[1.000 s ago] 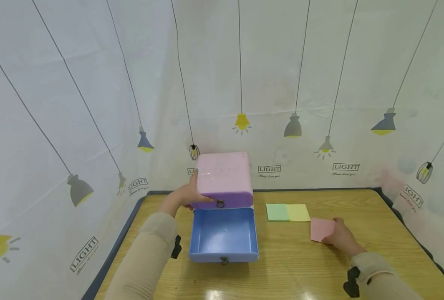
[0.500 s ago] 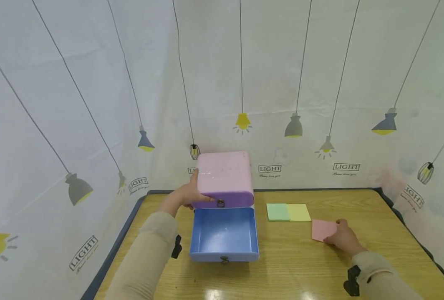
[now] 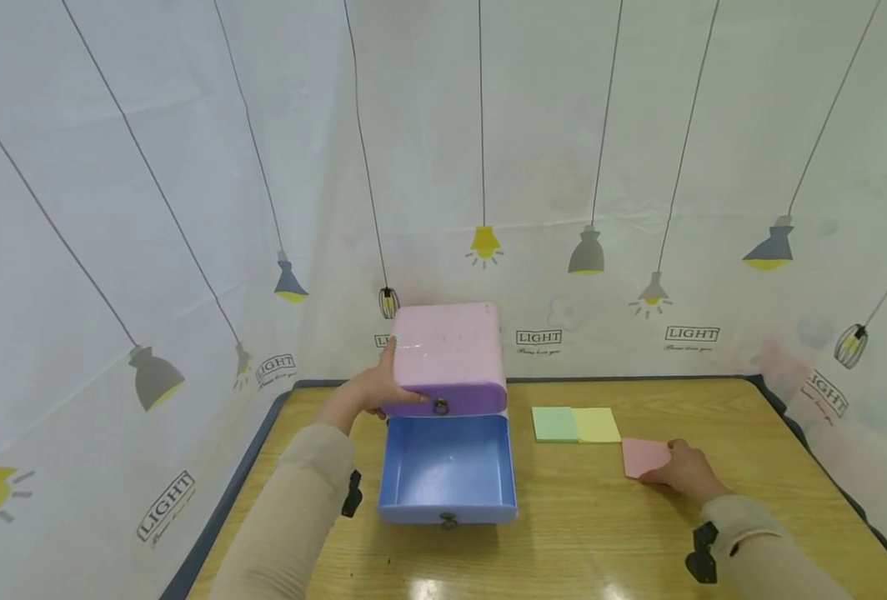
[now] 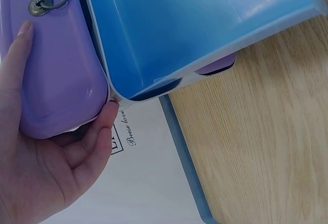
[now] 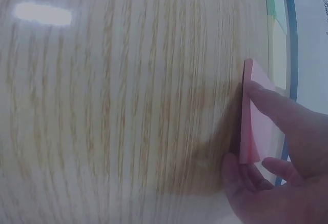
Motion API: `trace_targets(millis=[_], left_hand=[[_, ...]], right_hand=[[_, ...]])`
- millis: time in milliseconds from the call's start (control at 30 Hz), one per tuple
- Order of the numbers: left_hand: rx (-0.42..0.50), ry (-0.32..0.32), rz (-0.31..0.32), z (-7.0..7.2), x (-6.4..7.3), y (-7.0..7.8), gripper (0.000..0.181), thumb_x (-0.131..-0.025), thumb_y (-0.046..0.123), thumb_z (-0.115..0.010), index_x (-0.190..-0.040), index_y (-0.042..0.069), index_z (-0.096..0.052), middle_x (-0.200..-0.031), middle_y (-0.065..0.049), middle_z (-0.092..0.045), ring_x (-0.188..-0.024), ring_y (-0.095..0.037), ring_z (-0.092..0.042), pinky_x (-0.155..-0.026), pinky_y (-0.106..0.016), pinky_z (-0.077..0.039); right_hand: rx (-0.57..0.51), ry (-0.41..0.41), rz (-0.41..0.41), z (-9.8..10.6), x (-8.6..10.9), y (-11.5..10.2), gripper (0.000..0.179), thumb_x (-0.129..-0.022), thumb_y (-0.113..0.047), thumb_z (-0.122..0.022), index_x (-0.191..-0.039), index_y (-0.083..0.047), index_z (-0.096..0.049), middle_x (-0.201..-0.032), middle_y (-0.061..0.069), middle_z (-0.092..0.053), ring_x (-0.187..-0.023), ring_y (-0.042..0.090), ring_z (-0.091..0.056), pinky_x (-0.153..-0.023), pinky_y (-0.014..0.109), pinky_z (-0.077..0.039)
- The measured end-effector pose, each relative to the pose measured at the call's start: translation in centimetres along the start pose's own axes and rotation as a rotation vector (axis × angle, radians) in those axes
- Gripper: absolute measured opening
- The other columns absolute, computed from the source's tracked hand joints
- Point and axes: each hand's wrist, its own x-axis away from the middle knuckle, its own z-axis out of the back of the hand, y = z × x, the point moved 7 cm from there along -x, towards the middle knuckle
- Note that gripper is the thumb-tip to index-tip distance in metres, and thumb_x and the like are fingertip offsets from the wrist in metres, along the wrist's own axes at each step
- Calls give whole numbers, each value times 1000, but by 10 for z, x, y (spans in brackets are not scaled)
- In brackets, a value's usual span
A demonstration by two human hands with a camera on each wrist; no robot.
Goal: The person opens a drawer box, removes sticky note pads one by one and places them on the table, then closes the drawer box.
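My left hand [image 3: 372, 390] grips the left side of a small pink-topped drawer box [image 3: 447, 342]. Its thumb lies on the purple upper drawer [image 4: 61, 70], which is closed, while the other fingers curl round the box's side. Below, a blue drawer [image 3: 447, 515] is pulled out with nothing in it. On the right, a pink sticky note pad [image 3: 644, 458] is pinched at its right side by my right hand [image 3: 684, 471]. The right wrist view shows the thumb on the pad's face and fingers at its lower end. Whether the pad touches the table cannot be told.
A green sticky note pad [image 3: 554, 425] and a yellow one [image 3: 598, 425] lie side by side on the wooden table [image 3: 578, 533], right of the drawer box. A lamp-patterned curtain [image 3: 548, 125] stands behind and beside the table.
My right hand shifts very slightly, and the pink pad's near edge sits a little farther back. The left hand and the drawer box stay in place.
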Motion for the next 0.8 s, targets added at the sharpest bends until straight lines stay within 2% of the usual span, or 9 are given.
trace_targets(millis=[100, 233, 433, 633, 800], left_hand=[[-6, 4, -3, 1, 2, 0, 136, -72, 44, -84, -151, 25, 25, -147, -29, -31, -106, -38, -56, -58, -40, -57], [10, 3, -28, 1, 4, 3, 133, -73, 41, -83, -152, 21, 23, -147, -31, -29, -106, -41, -56, -58, -42, -57], [8, 13, -28, 3, 7, 5, 132, -74, 40, -83, -153, 20, 21, -146, -31, -32, -104, -40, -56, -58, -41, -57], [-4, 5, -10, 2, 4, 2, 134, -73, 43, -83, -152, 22, 23, -145, -31, -33, -105, -38, -56, -59, -41, -57], [2, 8, -7, 1, 1, 0, 135, -71, 42, -84, -152, 23, 23, -145, -30, -33, -105, -38, -57, -59, -41, -57]], right_hand=[[18, 17, 20, 0, 0, -2, 95, -77, -32, -82, -127, 30, -31, -122, 52, -35, -114, 61, -38, -95, 63, -38], [33, 48, 10, -1, -3, 0, 87, -79, -29, -78, -127, 28, -34, -121, 51, -36, -112, 61, -39, -94, 64, -39], [23, 87, 17, -1, -11, -1, 77, -82, -26, -75, -129, 23, -40, -124, 47, -37, -114, 60, -38, -97, 65, -35], [-11, 118, -4, -1, -13, -7, 61, -83, -19, -72, -123, 21, -49, -120, 43, -40, -112, 58, -39, -96, 64, -35], [-27, 139, 7, 0, -15, -9, 56, -83, -18, -70, -121, 19, -52, -119, 43, -40, -110, 58, -38, -93, 65, -34]])
